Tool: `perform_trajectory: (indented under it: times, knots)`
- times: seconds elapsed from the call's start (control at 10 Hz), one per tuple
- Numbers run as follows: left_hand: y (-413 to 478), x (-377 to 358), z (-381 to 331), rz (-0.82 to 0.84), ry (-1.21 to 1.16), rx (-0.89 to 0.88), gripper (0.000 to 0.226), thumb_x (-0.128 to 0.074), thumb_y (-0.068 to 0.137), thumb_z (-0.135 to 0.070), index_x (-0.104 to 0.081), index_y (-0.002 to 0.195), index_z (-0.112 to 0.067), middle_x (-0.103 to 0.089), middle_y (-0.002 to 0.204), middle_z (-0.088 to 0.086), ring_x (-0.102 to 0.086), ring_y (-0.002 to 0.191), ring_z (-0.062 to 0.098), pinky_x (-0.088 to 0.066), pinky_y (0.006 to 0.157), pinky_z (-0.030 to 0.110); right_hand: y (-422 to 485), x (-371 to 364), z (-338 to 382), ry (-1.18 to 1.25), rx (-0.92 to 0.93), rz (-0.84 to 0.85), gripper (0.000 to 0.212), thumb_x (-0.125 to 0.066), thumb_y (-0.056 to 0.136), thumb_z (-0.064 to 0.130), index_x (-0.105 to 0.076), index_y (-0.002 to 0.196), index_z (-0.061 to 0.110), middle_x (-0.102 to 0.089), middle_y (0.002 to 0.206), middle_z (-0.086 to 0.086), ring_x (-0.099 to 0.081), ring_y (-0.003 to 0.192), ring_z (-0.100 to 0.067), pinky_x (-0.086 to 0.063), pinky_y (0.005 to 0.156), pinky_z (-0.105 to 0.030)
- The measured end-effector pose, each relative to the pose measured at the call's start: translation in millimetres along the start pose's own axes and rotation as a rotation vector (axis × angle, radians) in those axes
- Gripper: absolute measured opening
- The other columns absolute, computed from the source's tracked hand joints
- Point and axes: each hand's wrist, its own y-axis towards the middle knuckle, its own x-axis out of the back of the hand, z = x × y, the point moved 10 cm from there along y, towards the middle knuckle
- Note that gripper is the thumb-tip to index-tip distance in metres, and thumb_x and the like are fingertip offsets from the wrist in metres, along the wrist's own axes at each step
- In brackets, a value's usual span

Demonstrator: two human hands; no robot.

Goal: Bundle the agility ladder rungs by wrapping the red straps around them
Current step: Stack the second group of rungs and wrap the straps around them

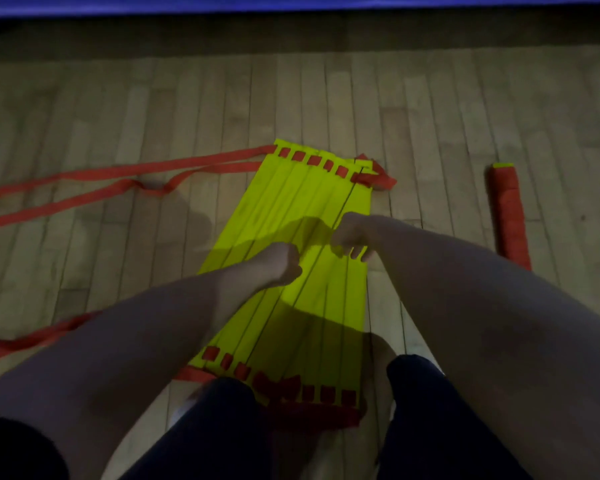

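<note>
Left hand (281,266): fingers curled, low over the middle of the yellow rungs (291,195); whether it grips anything cannot be told. Right hand (350,237): fingers curled downward near the rungs' right edge; grip likewise unclear. Rungs: flat, side by side, on the wooden floor (118,116). Red straps (118,174): threaded through both rung ends, 2 lengths trailing left. Rolled bundle (508,216), wrapped in red: well apart, right. Blue mat (291,1): far edge.
</note>
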Motion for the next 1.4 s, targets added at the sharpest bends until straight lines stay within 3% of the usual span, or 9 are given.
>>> perform_trajectory:
  times: [0.1,0.2,0.4,0.5,0.6,0.8,1.0,1.2,1.4]
  knots:
    - [-0.1,-32.8,7.4,-0.062,-0.004,-0.048,0.027,-0.061,0.086,-0.022,-0.064,0.103,-0.001,-0.063,0.113,0.021,-0.059,0.108,0.034,-0.047,0.083,0.039,8.1,-30.5,-25.6,0.237,-0.087,0.006,0.014,-0.055,0.094,0.010,-0.054,0.084,0.000,-0.059,0.089,-0.021,-0.057,0.065,-0.024,-0.052,0.068,-0.039]
    - [-3.4,-49.5,12.8,-0.064,0.056,-0.016,0.033,-0.059,0.088,-0.024,-0.062,0.117,-0.008,-0.055,0.126,0.017,-0.053,0.119,0.033,-0.047,0.095,0.043,19.1,-54.4,-42.8,0.543,-0.138,-0.039,0.010,-0.055,0.092,0.004,-0.056,0.088,-0.004,-0.060,0.084,-0.025,-0.059,0.063,-0.028,-0.054,0.069,-0.042]
    - [-3.6,-79.8,20.0,0.028,-0.146,0.033,0.032,-0.061,0.086,-0.016,-0.059,0.110,0.005,-0.056,0.119,0.027,-0.057,0.108,0.038,-0.044,0.083,0.040,21.6,-81.6,-59.0,0.817,-0.210,-0.106,0.011,-0.060,0.092,0.005,-0.053,0.083,0.006,-0.055,0.070,-0.013,-0.055,0.056,-0.021,-0.049,0.041,-0.026]
    - [-5.2,-79.5,20.0,0.020,-0.278,0.063,0.028,-0.062,0.088,-0.015,-0.062,0.104,0.008,-0.062,0.110,0.027,-0.061,0.103,0.036,-0.045,0.079,0.040,27.0,-84.0,-58.7,0.863,-0.207,-0.164,0.011,-0.067,0.088,0.008,-0.057,0.086,0.002,-0.062,0.079,-0.017,-0.061,0.061,-0.025,-0.055,0.046,-0.029]
    - [-6.5,-79.0,27.2,0.002,-0.414,0.152,0.043,-0.071,0.083,-0.019,-0.056,0.117,0.003,-0.059,0.114,0.015,-0.059,0.109,0.030,-0.046,0.080,0.036,27.4,-81.6,-49.3,0.828,-0.169,-0.154,0.029,-0.068,0.087,0.011,-0.059,0.111,-0.005,-0.067,0.106,-0.025,-0.068,0.085,-0.034,-0.058,0.079,-0.049]
    - [-6.4,-62.9,19.3,-0.090,-0.413,0.141,0.054,-0.075,0.080,-0.029,-0.051,0.118,-0.001,-0.057,0.117,0.015,-0.056,0.110,0.028,-0.043,0.080,0.033,10.3,-68.2,-38.1,0.973,-0.086,-0.099,0.026,-0.054,0.095,0.000,-0.054,0.120,-0.007,-0.060,0.123,-0.026,-0.061,0.109,-0.042,-0.052,0.082,-0.049]
    - [-4.5,-52.5,-7.1,-0.083,-0.677,0.047,0.019,-0.058,0.094,-0.016,-0.061,0.105,-0.002,-0.058,0.085,0.008,-0.056,0.062,0.012,-0.042,0.057,0.020,-5.1,-37.4,-53.6,1.045,-0.024,-0.081,0.017,-0.049,0.099,0.007,-0.055,0.114,0.002,-0.058,0.126,-0.026,-0.061,0.103,-0.036,-0.051,0.079,-0.041]
    - [-12.3,-55.9,-51.1,0.176,-0.707,-0.065,0.032,-0.056,0.096,-0.017,-0.059,0.127,-0.010,-0.062,0.103,0.004,-0.056,0.078,0.010,-0.042,0.061,0.020,-3.0,-24.8,-67.0,1.147,-0.045,-0.078,0.045,-0.054,0.097,0.035,-0.053,0.129,0.003,-0.062,0.124,-0.013,-0.060,0.104,-0.029,-0.050,0.075,-0.040]
    - [-25.4,-54.3,-57.4,0.475,-0.772,-0.081,0.020,-0.052,0.097,-0.023,-0.061,0.115,-0.023,-0.065,0.108,-0.005,-0.060,0.094,0.009,-0.047,0.077,0.024,1.9,-22.4,-70.5,1.017,-0.044,-0.166,0.037,-0.074,0.083,0.014,-0.059,0.112,-0.001,-0.066,0.095,-0.013,-0.063,0.077,-0.025,-0.052,0.062,-0.033]
